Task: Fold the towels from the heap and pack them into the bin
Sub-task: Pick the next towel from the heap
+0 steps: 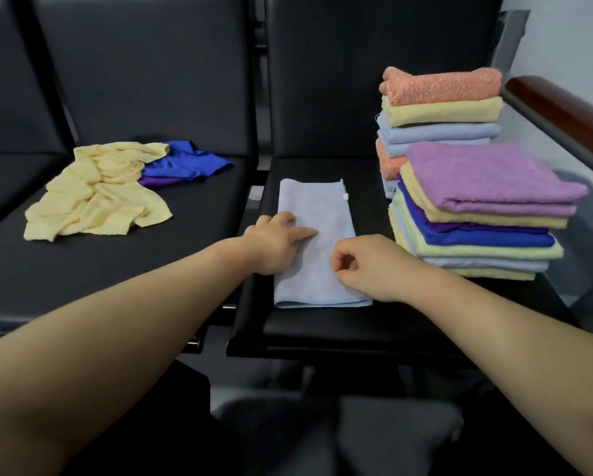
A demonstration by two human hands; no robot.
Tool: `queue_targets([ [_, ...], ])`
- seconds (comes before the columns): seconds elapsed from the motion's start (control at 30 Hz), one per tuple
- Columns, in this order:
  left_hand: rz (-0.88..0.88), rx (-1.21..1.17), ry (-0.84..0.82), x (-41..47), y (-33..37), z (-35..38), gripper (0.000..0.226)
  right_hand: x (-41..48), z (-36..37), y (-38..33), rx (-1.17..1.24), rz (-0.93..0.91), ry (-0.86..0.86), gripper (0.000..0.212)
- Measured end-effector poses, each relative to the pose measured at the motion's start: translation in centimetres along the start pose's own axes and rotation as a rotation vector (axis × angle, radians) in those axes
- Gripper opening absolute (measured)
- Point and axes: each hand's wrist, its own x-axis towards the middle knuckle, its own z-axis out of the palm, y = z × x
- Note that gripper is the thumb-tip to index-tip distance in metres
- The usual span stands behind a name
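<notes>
Two hands meet mid-frame: the left hand (277,242) presses straight fingers on the pale blue towel (312,214); the right hand (363,266) curls at its right edge, grip unclear. Soft, light, floppy; probably best pinched at near corners.

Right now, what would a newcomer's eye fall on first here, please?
First, the two colourful stacks of folded towels on the right of the black seat. Next, the pale blue towel at centre, with the left hand pressing it and the right hand pinching its edge. Crumpled towels lie far left.
</notes>
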Motion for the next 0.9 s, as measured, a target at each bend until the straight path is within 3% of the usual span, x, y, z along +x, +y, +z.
queue_targets([
  [0.13,-0.003,-0.111,0.021,-2.6,-0.6,0.4,0.048,0.4,0.1,0.2,-0.001,0.022,-0.018,0.011],
  [0.27,0.095,-0.441,0.052,-5.1,-0.8,1.1,0.045,0.9,0.4,-0.1,-0.028,0.027,-0.045,0.014],
  [0.43,0.073,-0.944,-0.093,-7.3,0.0,0.4,0.031,1.7,0.7,-0.3,-0.07,0.042,-0.102,0.024],
  [0.53,0.08,-1.096,-0.211,-7.8,-0.6,0.0,0.043,1.7,0.7,-0.5,-0.067,0.052,-0.149,0.026],
  [0.67,0.042,-1.06,-0.134,-7.5,-1.1,-0.3,0.037,1.4,0.2,-0.5,0.026,0.081,-0.198,0.021],
  [0.8,-0.067,-1.049,0.005,-6.9,-0.3,-0.5,0.007,1.0,-0.1,-0.7,0.143,0.12,-0.19,0.041],
  [0.9,-0.12,-1.044,0.137,-6.3,-0.1,-0.9,0.006,0.4,-0.3,-1.1,0.139,0.118,-0.169,0.05],
])
